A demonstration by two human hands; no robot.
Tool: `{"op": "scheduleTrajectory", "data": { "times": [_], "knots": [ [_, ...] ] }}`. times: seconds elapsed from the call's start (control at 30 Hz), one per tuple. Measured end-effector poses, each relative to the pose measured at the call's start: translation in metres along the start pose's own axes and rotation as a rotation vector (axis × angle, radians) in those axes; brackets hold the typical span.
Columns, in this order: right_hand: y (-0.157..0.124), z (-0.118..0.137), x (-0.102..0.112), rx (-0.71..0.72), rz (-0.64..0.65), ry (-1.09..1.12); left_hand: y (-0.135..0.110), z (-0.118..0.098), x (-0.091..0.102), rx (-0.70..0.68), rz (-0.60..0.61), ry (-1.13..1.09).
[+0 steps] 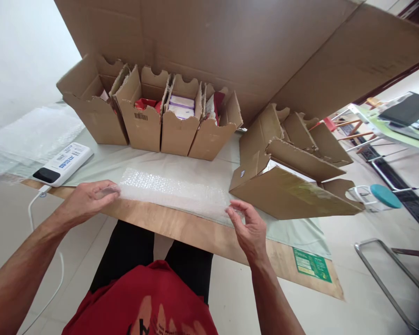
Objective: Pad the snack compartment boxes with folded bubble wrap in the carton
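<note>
A clear strip of bubble wrap (174, 193) stretches from side to side along the near edge of the cloth-covered table. At its left end, my left hand (94, 195) pinches the sheet between thumb and fingers. My right hand (246, 222) grips the opposite end the same way, thumb against the fingers. The far part of the sheet lies on the pale cloth, and its near edge sits by the bare wood rim. A white power bank (65, 163) with a cable plugged in lies just beyond my left hand.
Several cardboard bins (181, 135) line the back, holding small packs. More cardboard bins (286, 195) stand at the right, close beyond my right hand. Stacked bubble wrap sheets (31, 135) lie at the left. A large cardboard panel (209, 42) rises behind. The table's wooden edge (174, 228) runs in front of me.
</note>
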State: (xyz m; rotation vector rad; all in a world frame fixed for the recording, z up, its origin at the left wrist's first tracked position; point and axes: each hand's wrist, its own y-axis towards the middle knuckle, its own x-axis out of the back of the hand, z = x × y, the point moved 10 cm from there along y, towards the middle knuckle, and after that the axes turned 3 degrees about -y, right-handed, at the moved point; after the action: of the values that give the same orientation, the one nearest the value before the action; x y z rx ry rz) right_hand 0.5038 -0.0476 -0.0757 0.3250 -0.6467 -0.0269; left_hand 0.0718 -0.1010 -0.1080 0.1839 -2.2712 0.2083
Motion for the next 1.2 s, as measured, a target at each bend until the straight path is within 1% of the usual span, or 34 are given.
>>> {"op": "scheduleTrajectory", "data": {
  "times": [0.03,0.1,0.2,0.3,0.37,0.47,0.53,0.6,0.7,0.77,0.87,0.9,0.97,1.03,1.1,1.17,1.2],
  "knots": [
    [0.007,-0.008,-0.001,-0.037,-0.021,0.04,0.006,0.005,-0.001,0.059,0.009,-0.025],
    [0.018,-0.026,-0.008,-0.104,-0.04,0.1,0.018,0.009,-0.008,0.107,0.013,-0.041],
    [0.029,-0.052,-0.023,-0.173,-0.059,0.111,0.035,0.011,-0.021,0.1,0.003,-0.015],
    [0.028,-0.065,-0.029,-0.186,-0.081,0.046,0.043,0.011,-0.028,0.117,-0.015,0.089],
    [0.024,-0.069,-0.029,-0.206,-0.069,-0.015,0.043,0.012,-0.029,0.136,-0.028,0.184],
    [0.018,-0.074,-0.028,-0.261,-0.01,-0.13,0.042,0.01,-0.023,0.098,-0.102,0.261],
    [0.019,-0.075,-0.03,-0.27,0.03,-0.222,0.042,0.013,-0.018,0.076,-0.169,0.292],
    [0.025,-0.075,-0.034,-0.262,0.06,-0.307,0.044,0.018,-0.016,0.082,-0.195,0.335],
    [0.035,-0.076,-0.047,-0.272,0.125,-0.341,0.05,0.02,-0.019,0.082,-0.173,0.38],
    [0.04,-0.075,-0.054,-0.283,0.169,-0.306,0.053,0.018,-0.023,0.09,-0.122,0.381],
    [0.036,-0.065,-0.054,-0.278,0.209,-0.224,0.053,0.01,-0.026,0.113,-0.038,0.365],
    [0.032,-0.059,-0.051,-0.272,0.219,-0.194,0.052,0.007,-0.026,0.11,-0.023,0.365],
    [0.016,-0.046,-0.04,-0.267,0.237,-0.117,0.052,-0.004,-0.021,0.067,-0.047,0.376],
    [-0.009,-0.037,-0.026,-0.301,0.268,0.005,0.053,-0.023,-0.014,-0.039,-0.139,0.382],
    [-0.043,-0.033,-0.018,-0.381,0.333,0.152,0.056,-0.052,-0.01,-0.19,-0.256,0.368],
    [-0.084,-0.035,-0.018,-0.487,0.414,0.276,0.063,-0.092,-0.018,-0.352,-0.323,0.348],
    [-0.106,-0.038,-0.022,-0.543,0.451,0.33,0.067,-0.116,-0.026,-0.434,-0.334,0.336]
  ]
}}
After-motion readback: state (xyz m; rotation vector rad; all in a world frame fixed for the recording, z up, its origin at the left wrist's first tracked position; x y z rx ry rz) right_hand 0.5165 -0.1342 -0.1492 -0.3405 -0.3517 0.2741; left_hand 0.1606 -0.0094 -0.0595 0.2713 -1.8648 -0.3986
